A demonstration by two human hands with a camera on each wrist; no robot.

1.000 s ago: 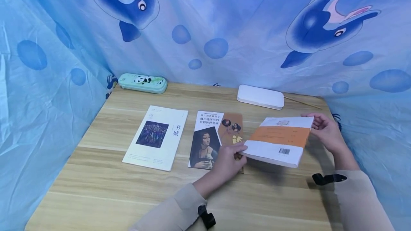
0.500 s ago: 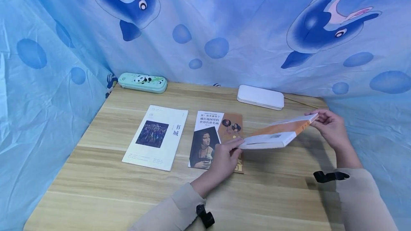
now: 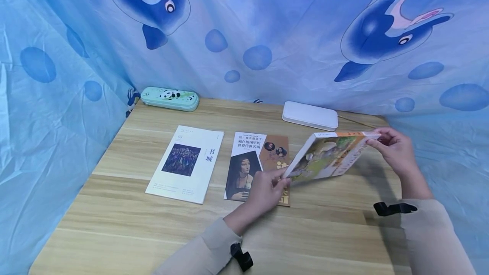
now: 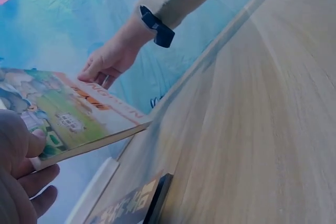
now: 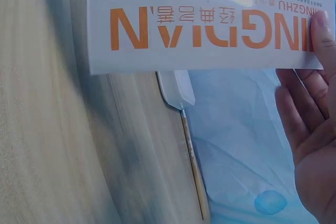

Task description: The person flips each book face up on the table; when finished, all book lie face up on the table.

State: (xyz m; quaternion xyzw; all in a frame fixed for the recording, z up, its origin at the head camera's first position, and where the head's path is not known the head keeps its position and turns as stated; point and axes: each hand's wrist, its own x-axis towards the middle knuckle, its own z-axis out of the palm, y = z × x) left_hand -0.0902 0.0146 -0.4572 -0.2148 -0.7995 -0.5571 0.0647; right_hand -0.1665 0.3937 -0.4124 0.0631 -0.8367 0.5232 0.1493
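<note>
A book (image 3: 324, 156) with an illustrated cover is held tilted above the table, partly overlapping the brown-and-white booklet in the head view. My left hand (image 3: 267, 190) pinches its near left edge, thumb on the cover in the left wrist view. At the other end, my right hand (image 3: 395, 150) grips the far right corner between thumb and fingers. Big orange letters run across the white part of the cover (image 5: 210, 32) in the right wrist view. Beneath my left hand lies the booklet with a portrait of a woman (image 3: 244, 169), its right side partly hidden.
A white magazine (image 3: 183, 164) lies left on the wooden table (image 3: 153, 232). Along the back edge are a mint panda pencil case (image 3: 170, 99), a white flat case (image 3: 310, 116) and a thin wooden stick (image 5: 194, 166). A blue dolphin curtain (image 3: 290, 20) hangs behind.
The book has turned over between my hands: its back cover with orange band and barcode faced up, then tilted edge-on, and now the illustrated cover shows. My right hand has shifted slightly right.
</note>
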